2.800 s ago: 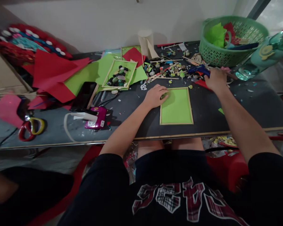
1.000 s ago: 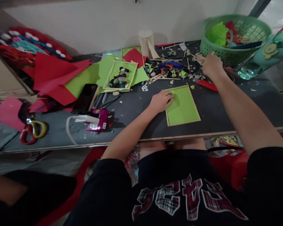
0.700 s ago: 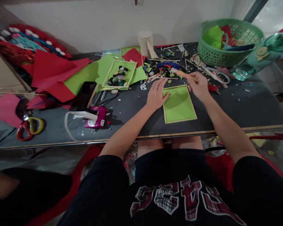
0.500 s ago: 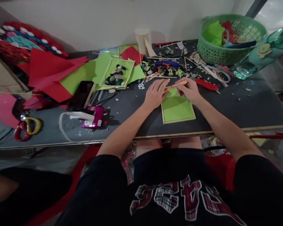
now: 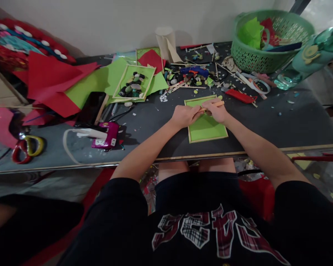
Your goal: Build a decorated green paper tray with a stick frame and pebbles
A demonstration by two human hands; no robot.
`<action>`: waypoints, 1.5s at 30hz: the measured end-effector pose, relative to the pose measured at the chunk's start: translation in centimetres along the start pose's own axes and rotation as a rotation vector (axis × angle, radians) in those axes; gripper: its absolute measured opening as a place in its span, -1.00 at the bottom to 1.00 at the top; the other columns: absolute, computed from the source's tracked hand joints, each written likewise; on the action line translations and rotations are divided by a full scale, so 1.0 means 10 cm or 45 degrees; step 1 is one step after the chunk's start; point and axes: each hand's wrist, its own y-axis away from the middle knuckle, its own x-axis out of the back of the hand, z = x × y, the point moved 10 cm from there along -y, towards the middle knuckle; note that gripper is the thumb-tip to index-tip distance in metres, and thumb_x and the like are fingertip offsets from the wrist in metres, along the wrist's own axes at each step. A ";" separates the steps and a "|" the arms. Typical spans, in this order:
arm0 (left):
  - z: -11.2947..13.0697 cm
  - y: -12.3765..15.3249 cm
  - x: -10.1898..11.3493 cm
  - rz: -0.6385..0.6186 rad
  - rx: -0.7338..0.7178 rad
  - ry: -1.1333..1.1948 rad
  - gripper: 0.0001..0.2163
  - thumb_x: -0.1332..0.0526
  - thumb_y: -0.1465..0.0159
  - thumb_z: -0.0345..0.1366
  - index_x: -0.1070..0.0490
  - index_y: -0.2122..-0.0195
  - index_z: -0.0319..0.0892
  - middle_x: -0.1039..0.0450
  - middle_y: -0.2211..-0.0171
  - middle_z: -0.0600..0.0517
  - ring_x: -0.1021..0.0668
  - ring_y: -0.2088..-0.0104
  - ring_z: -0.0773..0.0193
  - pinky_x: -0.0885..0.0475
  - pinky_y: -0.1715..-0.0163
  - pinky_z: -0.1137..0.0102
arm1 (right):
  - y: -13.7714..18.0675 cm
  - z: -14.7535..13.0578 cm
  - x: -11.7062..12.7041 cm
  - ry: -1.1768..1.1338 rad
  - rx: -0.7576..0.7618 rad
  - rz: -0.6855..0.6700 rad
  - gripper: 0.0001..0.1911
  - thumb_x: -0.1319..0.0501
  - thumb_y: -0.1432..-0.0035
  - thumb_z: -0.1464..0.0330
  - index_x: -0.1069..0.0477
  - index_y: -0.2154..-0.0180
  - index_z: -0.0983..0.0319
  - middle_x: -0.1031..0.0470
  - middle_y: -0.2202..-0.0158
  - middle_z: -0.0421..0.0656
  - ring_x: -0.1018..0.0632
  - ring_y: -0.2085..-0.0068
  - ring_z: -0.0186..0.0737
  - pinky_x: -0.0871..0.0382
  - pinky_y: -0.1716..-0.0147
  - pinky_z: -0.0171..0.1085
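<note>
Both of my hands meet over a framed green sheet (image 5: 207, 129), which lies on the dark table with thin light-wood strips along its edges. Between them runs a slim orange pen-like stick (image 5: 219, 103); its exact kind is not clear. My right hand (image 5: 216, 111) is closed around its middle, leaving the orange end sticking out to the right. My left hand (image 5: 184, 116) is closed, with fingertips pinching the stick's left end. The fingers partly hide that end and the sheet's upper middle.
A second green frame (image 5: 150, 83) holding pebbles lies behind on the left, near a phone (image 5: 93, 107), a purple power socket (image 5: 109, 135) and scissors (image 5: 22, 151). Behind my hands are scattered stones, sticks and a red cutter (image 5: 240, 96). A green basket (image 5: 255, 61) and bottle (image 5: 308, 59) stand right.
My left hand has gone from flat, extended fingers to a closed grip at the stick's left end. Both hands have lowered slightly over the sheet, uncovering its top edge. The view shifted slightly.
</note>
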 end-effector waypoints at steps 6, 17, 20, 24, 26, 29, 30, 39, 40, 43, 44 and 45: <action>-0.75 0.19 0.33 0.347 0.316 0.030 -0.27 0.41 -0.49 0.22 -0.47 0.28 -0.06 -0.43 0.55 0.00 -0.56 0.41 0.19 -0.41 0.28 0.21 | 0.09 0.08 0.91 -0.114 -0.014 0.636 -0.33 -0.14 -0.10 -0.31 -0.09 0.54 0.13 0.03 0.65 -0.28 -0.10 0.61 -0.34 0.04 0.61 -0.30; -0.73 0.02 -0.14 0.016 0.330 0.017 -0.63 -0.15 -0.44 0.03 -0.66 0.03 -0.05 -0.66 0.40 -0.03 -0.63 0.41 0.11 -0.35 0.46 0.34 | -0.31 0.14 0.47 -0.053 -0.215 0.311 -0.41 -0.56 0.13 -0.11 -0.41 0.52 0.23 -0.45 0.58 -0.15 -0.35 0.65 -0.40 -0.01 0.76 -0.36; -0.62 0.03 -0.06 0.114 0.225 -0.068 -0.66 -0.10 -0.46 -0.14 -0.68 0.20 -0.09 -0.68 0.39 -0.06 -0.62 0.44 0.15 -0.33 0.51 0.36 | -0.43 0.18 0.41 0.039 -0.250 0.313 -0.51 -0.62 0.11 0.21 -0.33 0.56 0.21 -0.40 0.62 -0.17 -0.28 0.64 -0.44 -0.07 0.75 -0.36; -0.64 0.06 -0.01 0.069 0.250 -0.043 -0.71 -0.15 -0.41 -0.20 -0.70 0.25 -0.09 -0.68 0.42 -0.03 -0.60 0.47 0.17 -0.34 0.52 0.37 | -0.45 0.22 0.53 0.214 -0.194 0.499 -0.58 -0.49 -0.02 0.41 -0.24 0.57 0.18 -0.35 0.62 -0.21 -0.30 0.58 -0.41 -0.16 0.71 -0.36; -0.68 0.07 -0.03 -0.046 0.340 -0.024 -0.71 -0.16 -0.41 -0.20 -0.71 0.22 -0.08 -0.69 0.38 -0.03 -0.64 0.40 0.14 -0.39 0.47 0.35 | -0.44 0.22 0.55 0.357 -0.182 0.532 -0.62 -0.42 -0.02 0.47 -0.23 0.60 0.18 -0.34 0.62 -0.22 -0.32 0.55 -0.39 -0.19 0.67 -0.35; -0.72 0.08 -0.04 -0.212 0.471 -0.015 -0.69 -0.14 -0.44 -0.18 -0.71 0.09 -0.06 -0.72 0.28 -0.02 -0.68 0.28 0.10 -0.44 0.36 0.33 | -0.43 0.26 0.54 0.435 -0.220 0.518 -0.63 -0.38 -0.03 0.49 -0.22 0.61 0.19 -0.35 0.60 -0.20 -0.36 0.52 -0.35 -0.30 0.58 -0.30; -0.72 0.08 -0.03 -0.248 0.497 -0.011 -0.69 -0.13 -0.44 -0.18 -0.70 0.06 -0.05 -0.72 0.26 -0.02 -0.68 0.25 0.10 -0.44 0.33 0.33 | -0.43 0.26 0.53 0.441 -0.220 0.507 -0.64 -0.38 -0.04 0.48 -0.23 0.60 0.20 -0.35 0.59 -0.19 -0.38 0.51 -0.34 -0.35 0.53 -0.27; -0.71 0.10 0.00 -0.323 0.579 0.032 -0.67 -0.10 -0.47 -0.15 -0.67 0.01 -0.08 -0.69 0.25 -0.07 -0.67 0.18 0.05 -0.41 0.24 0.31 | -0.49 0.30 0.51 0.441 -0.166 0.484 -0.64 -0.41 -0.09 0.32 -0.26 0.54 0.17 -0.37 0.53 -0.17 -0.48 0.43 -0.22 -0.56 0.36 -0.13; -0.71 0.10 0.00 -0.318 0.574 0.021 -0.66 -0.10 -0.47 -0.15 -0.67 0.01 -0.08 -0.69 0.26 -0.07 -0.67 0.19 0.05 -0.40 0.25 0.32 | -0.49 0.28 0.50 0.446 -0.168 0.483 -0.65 -0.40 -0.10 0.34 -0.26 0.55 0.17 -0.37 0.53 -0.17 -0.48 0.43 -0.22 -0.57 0.34 -0.12; -0.72 0.10 -0.01 -0.302 0.555 0.000 -0.66 -0.10 -0.47 -0.15 -0.66 -0.02 -0.07 -0.70 0.27 -0.06 -0.67 0.23 0.07 -0.38 0.29 0.33 | -0.48 0.24 0.48 0.452 -0.179 0.476 -0.65 -0.39 -0.13 0.38 -0.26 0.56 0.18 -0.39 0.51 -0.14 -0.49 0.42 -0.20 -0.58 0.29 -0.07; -0.72 0.09 -0.01 -0.295 0.551 -0.005 -0.66 -0.10 -0.47 -0.15 -0.66 -0.02 -0.07 -0.70 0.27 -0.05 -0.67 0.24 0.08 -0.38 0.30 0.34 | -0.47 0.23 0.47 0.455 -0.182 0.476 -0.64 -0.38 -0.13 0.39 -0.25 0.56 0.18 -0.39 0.51 -0.14 -0.50 0.42 -0.19 -0.58 0.28 -0.05; -0.72 0.09 -0.01 -0.289 0.546 -0.007 -0.66 -0.10 -0.46 -0.15 -0.66 -0.03 -0.06 -0.71 0.27 -0.05 -0.67 0.25 0.09 -0.38 0.31 0.34 | -0.47 0.22 0.47 0.465 -0.184 0.474 -0.64 -0.39 -0.13 0.39 -0.25 0.56 0.18 -0.39 0.51 -0.14 -0.50 0.41 -0.18 -0.59 0.27 -0.04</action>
